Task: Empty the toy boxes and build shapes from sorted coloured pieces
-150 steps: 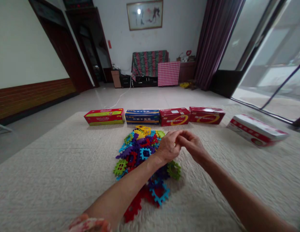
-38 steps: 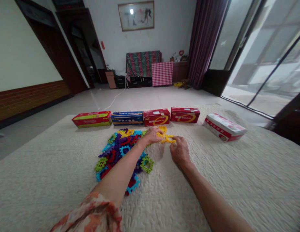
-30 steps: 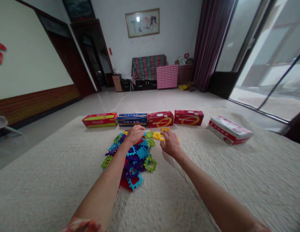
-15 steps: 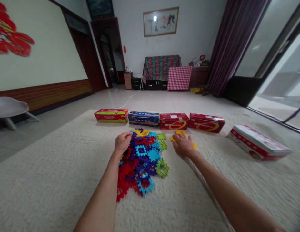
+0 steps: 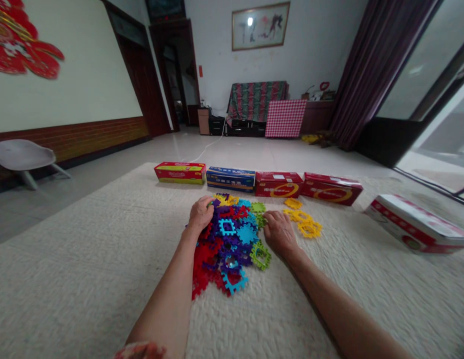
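Yellow interlocking pieces (image 5: 310, 229) sit sorted apart from the mixed heap (image 5: 235, 239); your left hand (image 5: 201, 214) and right hand (image 5: 279, 232) curl fingers at it, grip unclear.

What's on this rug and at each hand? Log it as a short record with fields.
Left hand: on the pile's left edge, fingers curled; any grip hidden
Right hand: at the pile's right edge, beside a green tile; any grip hidden
Pile: multicoloured interlocking plastic tiles
Apart: yellow tiles, right of the pile
Row: red-and-yellow box, blue box, two red boxes
Off row: white-and-red box, far right
Surface: cream quilted rug
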A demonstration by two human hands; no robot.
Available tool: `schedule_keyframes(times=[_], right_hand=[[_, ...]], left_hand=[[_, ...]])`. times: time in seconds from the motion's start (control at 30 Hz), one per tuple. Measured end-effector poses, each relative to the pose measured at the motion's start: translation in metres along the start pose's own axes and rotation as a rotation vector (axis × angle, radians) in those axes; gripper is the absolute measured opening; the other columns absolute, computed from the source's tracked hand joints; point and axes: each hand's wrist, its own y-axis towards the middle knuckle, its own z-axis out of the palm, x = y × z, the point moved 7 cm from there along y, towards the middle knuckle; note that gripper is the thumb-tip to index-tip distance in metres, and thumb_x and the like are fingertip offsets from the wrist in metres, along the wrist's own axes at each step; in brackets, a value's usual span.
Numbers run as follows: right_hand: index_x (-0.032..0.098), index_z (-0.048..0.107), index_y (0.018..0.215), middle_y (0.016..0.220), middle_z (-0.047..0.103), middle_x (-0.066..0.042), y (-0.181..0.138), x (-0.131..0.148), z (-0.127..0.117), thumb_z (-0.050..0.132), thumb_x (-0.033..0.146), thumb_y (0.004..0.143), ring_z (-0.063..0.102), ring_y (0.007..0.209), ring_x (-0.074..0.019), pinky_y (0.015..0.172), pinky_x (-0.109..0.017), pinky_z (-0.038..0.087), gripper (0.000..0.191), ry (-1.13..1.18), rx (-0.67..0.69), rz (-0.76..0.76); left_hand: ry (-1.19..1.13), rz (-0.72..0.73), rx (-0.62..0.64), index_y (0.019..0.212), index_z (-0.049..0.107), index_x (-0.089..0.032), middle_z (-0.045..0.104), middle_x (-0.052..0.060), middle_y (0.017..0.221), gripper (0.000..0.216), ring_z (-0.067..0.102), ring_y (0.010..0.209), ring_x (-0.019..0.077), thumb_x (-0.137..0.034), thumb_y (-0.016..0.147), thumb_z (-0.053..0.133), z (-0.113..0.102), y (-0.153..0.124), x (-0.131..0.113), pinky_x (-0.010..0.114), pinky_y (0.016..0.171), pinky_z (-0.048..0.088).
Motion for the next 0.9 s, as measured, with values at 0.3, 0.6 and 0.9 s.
schedule_keyframes(times=[0.3,0.6,0.9], right_hand=[[0.016,0.065,0.106,0.109,0.068,-0.011,0.002,-0.005,0.001,0.046,0.013,0.083,0.057,0.105,-0.0248,0.097,-0.037,0.035,0.03,-0.022,0.04,0.021],[0.016,0.066,0.103,0.105,0.07,-0.011,0.003,-0.006,0.001,0.046,0.013,0.084,0.059,0.1,-0.023,0.093,-0.033,0.037,0.029,-0.008,0.055,0.055],[0.015,0.067,0.104,0.103,0.07,-0.011,0.004,-0.007,0.002,0.045,0.013,0.083,0.06,0.097,-0.0235,0.092,-0.033,0.038,0.03,-0.02,0.072,0.073]], left_hand=[[0.143,0.173,0.213,0.099,0.073,-0.017,0.071,0.009,0.11,0.031,0.063,0.107,0.0195,-0.022,0.09,0.044,0.016,-0.005,-0.01,0.031,0.101,0.047],[0.307,-0.077,0.192,0.073,0.074,-0.022,0.074,0.007,0.081,0.032,0.068,0.084,0.0211,-0.023,0.087,0.045,-0.001,-0.007,0.007,0.027,0.081,0.048],[0.129,0.149,0.144,0.128,0.061,-0.019,0.053,0.01,0.142,0.041,0.05,0.129,0.023,-0.027,0.09,0.046,0.022,-0.001,-0.004,0.038,0.111,0.038]])
